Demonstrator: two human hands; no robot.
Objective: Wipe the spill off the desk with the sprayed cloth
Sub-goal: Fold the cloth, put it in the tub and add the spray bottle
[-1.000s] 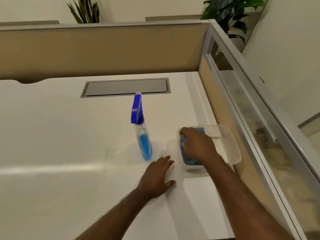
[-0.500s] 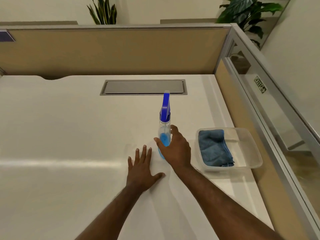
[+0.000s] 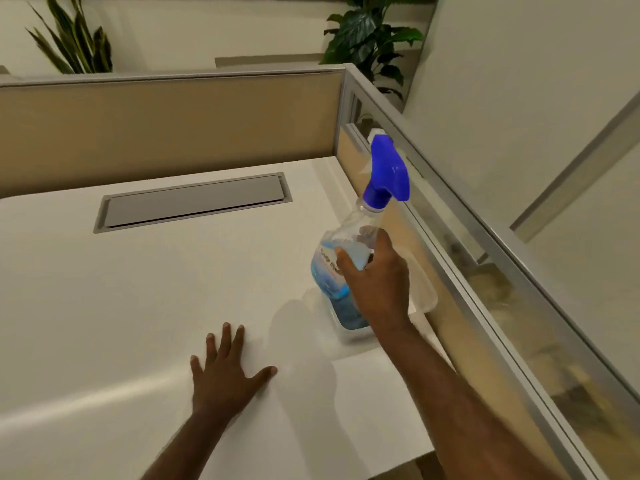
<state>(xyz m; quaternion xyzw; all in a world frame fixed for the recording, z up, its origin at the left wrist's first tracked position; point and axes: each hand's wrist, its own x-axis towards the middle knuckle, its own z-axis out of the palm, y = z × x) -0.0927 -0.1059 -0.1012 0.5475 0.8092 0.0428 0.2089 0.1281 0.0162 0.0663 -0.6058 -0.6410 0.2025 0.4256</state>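
My right hand (image 3: 375, 282) grips a clear spray bottle (image 3: 349, 240) with a blue trigger head and blue liquid, held up off the white desk (image 3: 138, 306) and tilted. Below and behind it sits a clear plastic container (image 3: 424, 292); the blue cloth (image 3: 348, 315) inside shows only partly, behind the bottle and my hand. My left hand (image 3: 225, 372) lies flat on the desk with fingers spread, holding nothing. I cannot make out a spill on the white surface.
A grey cable hatch (image 3: 194, 202) is set into the desk's far middle. A tan partition (image 3: 166, 129) closes the back, and a glass-and-metal partition (image 3: 485, 271) runs along the right side. Potted plants (image 3: 367, 32) stand beyond the partitions.
My right hand left the cloth in the container, took hold of the spray bottle and lifted it toward the container. My left hand stayed flat on the desk.
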